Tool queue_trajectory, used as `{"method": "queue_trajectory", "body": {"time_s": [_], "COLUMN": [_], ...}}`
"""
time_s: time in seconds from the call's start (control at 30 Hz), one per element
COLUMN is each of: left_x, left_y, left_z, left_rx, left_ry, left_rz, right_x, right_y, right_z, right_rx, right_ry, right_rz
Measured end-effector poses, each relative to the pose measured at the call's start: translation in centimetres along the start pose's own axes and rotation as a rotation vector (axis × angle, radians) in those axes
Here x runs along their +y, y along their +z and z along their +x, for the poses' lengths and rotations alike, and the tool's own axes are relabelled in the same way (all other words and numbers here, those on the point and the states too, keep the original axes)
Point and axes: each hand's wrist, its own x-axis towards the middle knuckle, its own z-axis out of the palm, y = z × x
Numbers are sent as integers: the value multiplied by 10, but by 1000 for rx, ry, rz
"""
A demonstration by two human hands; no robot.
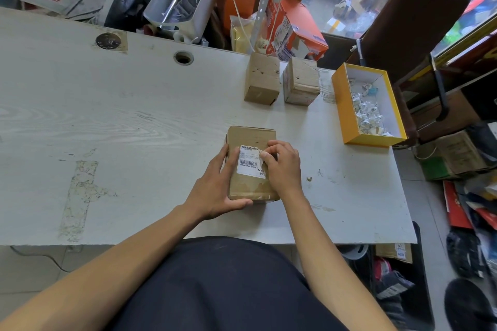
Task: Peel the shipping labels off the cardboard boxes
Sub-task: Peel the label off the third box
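So the cardboard box point(251, 164) lies flat on the worktop point(134, 121), clamped between both hands, long axis running straight away from the person. The white shipping label point(250, 161) on top has a barcode with a number under it, too small for me to read properly, plus "MX" and "03" peeking out beside the right hand point(282, 166). That hand's fingers are pinched on the label's right edge, where a corner is lifted up. The left hand point(217, 188) is spread along the box's left side, thumb hooked around the near end.

Beyond the right hand, two smaller brown boxes point(262, 80) sit side by side, no labels showing on the faces I can see. Further right of that hand, a yellow open box point(347, 115) with a white inside holds a heap of crumpled white paper scraps point(368, 113).
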Motion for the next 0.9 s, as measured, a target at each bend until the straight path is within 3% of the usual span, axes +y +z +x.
{"method": "queue_trajectory", "body": {"time_s": [0.9], "left_x": [0], "left_y": [-1], "left_z": [-1], "left_rx": [-11], "left_ry": [-6], "left_rz": [5], "right_x": [-1], "right_y": [-4], "right_z": [0], "right_rx": [-1], "right_ry": [8], "right_rz": [26]}}
